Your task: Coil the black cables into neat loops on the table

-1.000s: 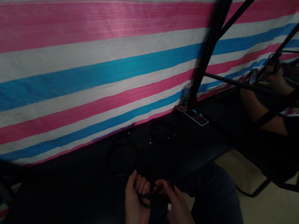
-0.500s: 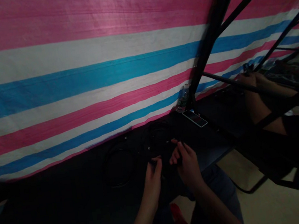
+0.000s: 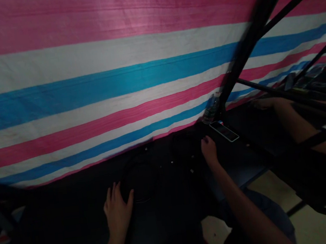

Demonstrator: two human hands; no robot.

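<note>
My left hand (image 3: pixel 118 208) is open, palm down with its fingers spread, low over the black tabletop (image 3: pixel 72 228). Its fingertips lie at the near left edge of a coiled black cable (image 3: pixel 144 199). My right hand (image 3: pixel 209 150) reaches farther out, fingers curled, at the right side of a second dark coil (image 3: pixel 181 147). Whatever those fingers close on is lost in the dark. Small pale bits, perhaps cable ends, show between the coils.
A phone (image 3: pixel 225 131) lies right of my right hand, with a clear plastic bottle (image 3: pixel 211 109) behind it. A black metal frame (image 3: pixel 255 39) rises at the right. Beyond it reaches another person's arm (image 3: pixel 296 121). A striped sheet (image 3: pixel 101 82) hangs along the back.
My hands have parted from the middle, where both were closed close together. The left moved left and opened; the right reached forward. The other person's hand has lowered toward the table.
</note>
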